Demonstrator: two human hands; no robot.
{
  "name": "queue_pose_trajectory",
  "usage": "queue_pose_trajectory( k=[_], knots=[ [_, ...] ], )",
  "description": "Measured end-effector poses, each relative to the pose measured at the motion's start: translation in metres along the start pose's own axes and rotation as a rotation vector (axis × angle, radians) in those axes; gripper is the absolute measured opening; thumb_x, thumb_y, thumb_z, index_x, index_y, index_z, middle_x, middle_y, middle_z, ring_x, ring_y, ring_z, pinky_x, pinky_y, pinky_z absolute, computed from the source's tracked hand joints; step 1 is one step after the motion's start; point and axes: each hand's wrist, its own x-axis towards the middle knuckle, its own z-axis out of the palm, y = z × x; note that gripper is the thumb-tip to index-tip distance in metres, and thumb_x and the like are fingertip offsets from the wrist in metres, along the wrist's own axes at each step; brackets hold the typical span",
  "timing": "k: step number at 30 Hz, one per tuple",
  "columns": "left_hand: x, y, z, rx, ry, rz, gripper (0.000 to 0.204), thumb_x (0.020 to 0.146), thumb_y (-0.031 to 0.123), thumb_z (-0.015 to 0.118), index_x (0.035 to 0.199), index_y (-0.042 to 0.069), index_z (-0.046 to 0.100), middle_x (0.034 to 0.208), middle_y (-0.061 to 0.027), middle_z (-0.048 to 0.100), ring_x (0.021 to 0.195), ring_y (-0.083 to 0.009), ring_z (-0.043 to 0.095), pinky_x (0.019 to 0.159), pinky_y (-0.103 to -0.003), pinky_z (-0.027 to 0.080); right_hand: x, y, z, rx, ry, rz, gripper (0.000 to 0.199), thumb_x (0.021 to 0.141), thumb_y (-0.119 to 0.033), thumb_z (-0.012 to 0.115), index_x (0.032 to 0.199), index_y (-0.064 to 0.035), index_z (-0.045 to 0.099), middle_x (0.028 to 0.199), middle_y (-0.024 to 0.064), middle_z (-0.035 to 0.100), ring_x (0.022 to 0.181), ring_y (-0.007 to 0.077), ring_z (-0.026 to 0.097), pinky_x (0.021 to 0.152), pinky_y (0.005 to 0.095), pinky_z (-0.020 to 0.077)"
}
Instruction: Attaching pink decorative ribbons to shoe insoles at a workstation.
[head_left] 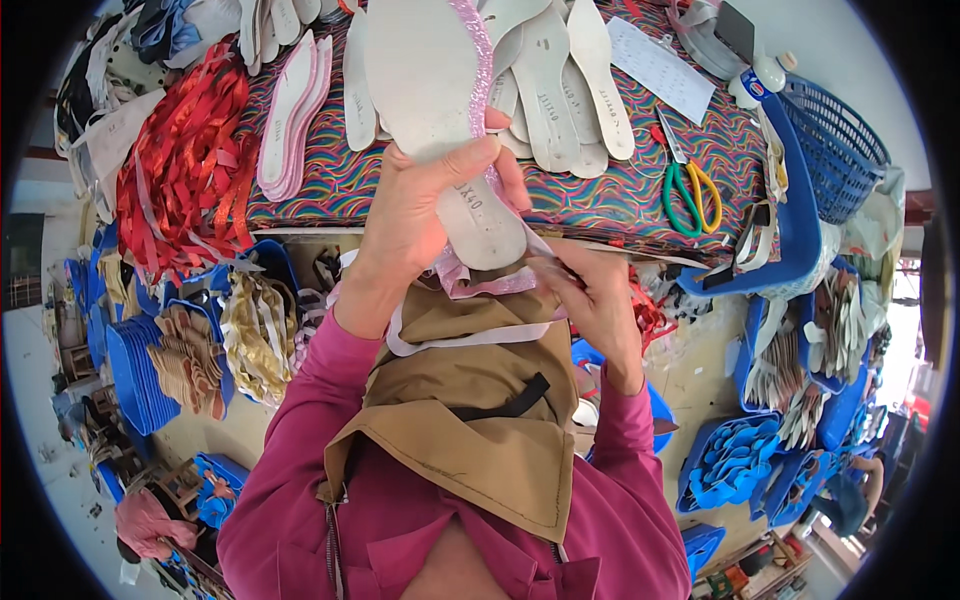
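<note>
My left hand (pixel 412 205) grips a pale insole (pixel 422 85) around its narrow waist, thumb on top and fingers beneath. A glittery pink strip (pixel 479 60) runs along the insole's right edge. Close to the rounded heel end, my right hand (pixel 598 292) pinches the strip's loose length between thumb and fingers. More of the strip hangs below the heel, over my brown apron (pixel 455 365). On the patterned table, other pale insoles (pixel 548 105) lie beyond the one I hold. A stack of insoles with pink edges (pixel 294 125) rests to the left.
Red ribbons (pixel 188 165) heap at the table's left. Scissors with green and yellow handles (pixel 692 192) lie to the right, near a paper sheet (pixel 662 70). A blue basket (pixel 832 140) and a white bottle (pixel 762 80) stand at far right. Blue bins (pixel 140 370) surround me below.
</note>
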Motion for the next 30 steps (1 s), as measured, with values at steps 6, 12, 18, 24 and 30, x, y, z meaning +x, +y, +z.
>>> queue_pose_trajectory(
  k=[6,12,18,24,30],
  knots=[
    [0.006,-0.007,-0.012,-0.425,-0.014,0.027,0.013,0.097,0.014,0.055,0.108,0.008,0.057,0.072,-0.0009,0.052,0.061,-0.0140,0.047,0.061,-0.032,0.040,-0.019,-0.006,0.018,-0.219,0.123,-0.146,0.023,0.082,0.001,0.064,0.104,0.0002,0.070,0.063,-0.0007,0.054,0.055,0.0091,0.041,0.050,0.0236,0.0330],
    [0.004,-0.024,-0.020,-0.732,-0.073,0.101,0.012,0.096,0.019,0.059,0.087,0.011,0.056,0.068,-0.0011,0.048,0.063,-0.0143,0.048,0.065,-0.032,0.043,-0.015,-0.011,0.030,-0.283,0.297,-0.050,0.011,0.082,-0.001,0.066,0.093,-0.0002,0.070,0.062,-0.0027,0.050,0.053,0.0089,0.034,0.048,0.0240,0.0311],
    [-0.020,-0.029,0.009,-0.514,0.153,0.059,0.017,0.075,-0.003,0.069,0.090,0.001,0.063,0.081,-0.0102,0.067,0.071,-0.0199,0.065,0.065,-0.031,0.052,0.004,-0.028,0.030,-0.085,0.656,0.114,0.020,0.086,-0.015,0.072,0.078,0.0017,0.065,0.069,0.0019,0.056,0.057,0.0087,0.045,0.051,0.0188,0.0362],
    [-0.009,-0.054,0.003,-0.384,0.444,0.052,0.049,0.060,-0.005,0.077,0.104,0.002,0.058,0.082,-0.0072,0.066,0.065,-0.0197,0.059,0.064,-0.032,0.054,0.011,-0.033,0.004,-0.360,0.610,0.091,0.024,0.089,-0.018,0.068,0.082,0.0042,0.061,0.070,0.0043,0.053,0.060,0.0124,0.048,0.056,0.0241,0.0418],
    [-0.038,-0.064,0.005,0.432,-0.140,0.451,0.039,0.068,0.031,0.076,0.092,0.002,0.064,0.075,-0.0117,0.067,0.053,-0.0264,0.056,0.051,-0.034,0.045,0.036,-0.050,-0.065,-0.371,0.451,-0.090,0.020,0.089,-0.019,0.068,0.096,0.0000,0.066,0.080,0.0066,0.059,0.065,0.0134,0.048,0.060,0.0244,0.0401]
  ],
)
